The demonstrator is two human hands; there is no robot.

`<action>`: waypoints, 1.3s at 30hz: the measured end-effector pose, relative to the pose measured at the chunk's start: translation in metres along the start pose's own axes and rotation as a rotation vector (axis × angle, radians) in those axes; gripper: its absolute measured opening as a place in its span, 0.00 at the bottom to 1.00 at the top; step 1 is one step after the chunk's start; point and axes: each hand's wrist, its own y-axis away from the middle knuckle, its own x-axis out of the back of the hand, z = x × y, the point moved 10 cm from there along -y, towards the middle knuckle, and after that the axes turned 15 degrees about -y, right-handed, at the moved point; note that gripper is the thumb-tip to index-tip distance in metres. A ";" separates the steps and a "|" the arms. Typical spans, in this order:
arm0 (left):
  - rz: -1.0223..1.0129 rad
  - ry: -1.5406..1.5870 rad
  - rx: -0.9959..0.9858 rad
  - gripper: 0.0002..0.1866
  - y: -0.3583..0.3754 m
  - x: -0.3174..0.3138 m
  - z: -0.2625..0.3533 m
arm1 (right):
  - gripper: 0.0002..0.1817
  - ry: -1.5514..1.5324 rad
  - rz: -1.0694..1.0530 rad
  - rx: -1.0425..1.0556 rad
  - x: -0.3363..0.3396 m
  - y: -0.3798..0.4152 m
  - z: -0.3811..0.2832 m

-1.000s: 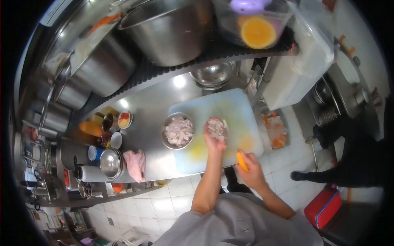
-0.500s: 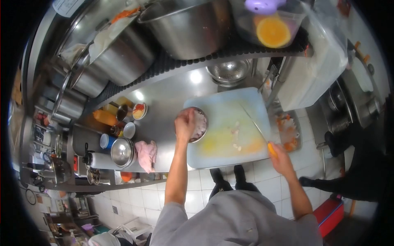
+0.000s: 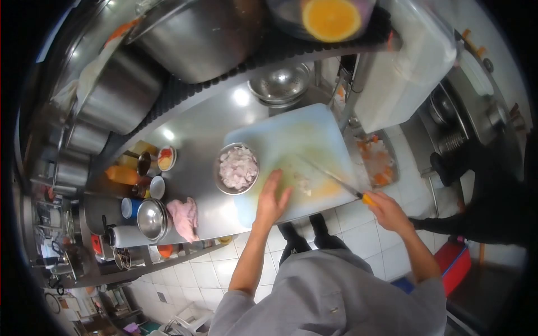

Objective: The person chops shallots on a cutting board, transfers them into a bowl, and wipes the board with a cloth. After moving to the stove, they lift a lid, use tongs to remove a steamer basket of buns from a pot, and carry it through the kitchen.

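My right hand (image 3: 386,210) is wrapped round the yellow handle of a knife (image 3: 336,179), whose long blade points away and left over the cutting board (image 3: 314,126). Over the left part of the board my left hand (image 3: 272,199) is open, thumb apart from the fingers, holding nothing. A few small pale chopped bits (image 3: 302,185) lie on the board between that hand and the blade. Left of my left hand, a round metal bowl (image 3: 218,182) full of chopped pale pink pieces (image 3: 238,167) sits at the board's left edge.
Raw pink meat (image 3: 183,217) lies on the steel counter beside stacked metal bowls (image 3: 151,218). Sauce bottles (image 3: 120,175) stand further left, and a colander (image 3: 280,84) at the back. Big pots (image 3: 196,39) line the overhead shelf. A person in dark clothes (image 3: 499,196) is at right.
My left hand has left the bowl and moved right over the board, its fingers opening. The knife's blade has swung flatter across the board. The whole view has shifted.
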 end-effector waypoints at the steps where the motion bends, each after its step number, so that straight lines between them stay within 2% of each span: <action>1: 0.000 -0.136 -0.104 0.23 0.001 -0.008 0.014 | 0.25 0.001 0.000 -0.013 -0.002 0.013 0.009; 2: 0.003 -0.271 -0.208 0.29 0.004 -0.017 0.027 | 0.27 -0.319 -0.006 -0.287 -0.010 0.030 0.044; 3: -0.003 -0.265 -0.207 0.29 0.001 -0.024 0.028 | 0.29 -0.640 -0.007 -0.559 -0.028 0.053 0.071; 5: -0.032 -0.229 -0.274 0.36 -0.009 -0.042 0.033 | 0.30 -0.737 0.059 -0.490 -0.046 0.068 0.066; 7: 0.002 -0.228 -0.255 0.35 -0.017 -0.055 0.028 | 0.30 -0.940 0.183 -0.594 -0.070 0.085 0.075; 11: 0.078 -0.249 -0.197 0.32 -0.017 -0.069 0.025 | 0.30 -1.013 0.232 -0.599 -0.110 0.079 0.057; 15: 0.123 -0.187 -0.146 0.30 -0.017 -0.079 0.035 | 0.29 -0.952 0.166 -0.632 -0.143 0.052 0.035; 17: 0.131 -0.128 -0.035 0.28 -0.017 -0.078 0.036 | 0.27 -0.997 0.175 -0.582 -0.164 0.039 0.036; 19: 0.168 -0.124 -0.025 0.27 -0.019 -0.076 0.041 | 0.26 -0.981 0.147 -0.558 -0.175 0.026 0.028; 23: 0.205 0.093 0.137 0.24 -0.020 -0.073 0.024 | 0.23 -0.987 0.072 -0.473 -0.189 0.007 0.013; 25: 0.127 0.243 0.291 0.23 -0.019 -0.074 0.015 | 0.22 -0.967 0.041 -0.471 -0.187 0.002 0.007; 26: 0.136 0.243 0.295 0.23 -0.019 -0.072 0.012 | 0.21 -1.030 0.016 -0.489 -0.188 0.001 0.006; 28: 0.202 0.465 0.285 0.23 -0.019 -0.062 0.008 | 0.21 -1.088 -0.013 -0.509 -0.184 -0.001 0.004; 29: 0.209 0.467 0.289 0.23 -0.017 -0.055 0.005 | 0.19 -1.216 -0.036 -0.499 -0.182 -0.003 -0.001; 30: 0.260 0.489 0.244 0.23 -0.015 -0.033 0.012 | 0.18 -1.344 -0.059 -0.488 -0.179 -0.004 -0.007; 31: 0.312 0.508 0.196 0.23 -0.013 -0.012 0.013 | 0.18 -1.341 -0.069 -0.488 -0.173 -0.005 -0.011; 32: 0.291 0.520 0.121 0.31 -0.011 0.001 0.011 | 0.18 -1.378 -0.095 -0.496 -0.169 -0.007 -0.019; 33: 0.303 0.516 0.122 0.31 -0.007 0.021 0.011 | 0.18 -1.415 -0.124 -0.501 -0.165 -0.010 -0.028; 35: 0.224 0.000 -0.042 0.46 -0.005 0.058 0.047 | 0.18 -1.432 -0.157 -0.484 -0.154 -0.021 -0.052; 36: 0.193 -0.067 -0.053 0.59 -0.005 0.060 0.044 | 0.19 -1.453 -0.177 -0.474 -0.153 -0.029 -0.061; 39: 0.219 -0.165 -0.015 0.63 -0.009 0.079 0.035 | 0.20 -1.370 -0.318 -0.396 -0.162 -0.054 -0.080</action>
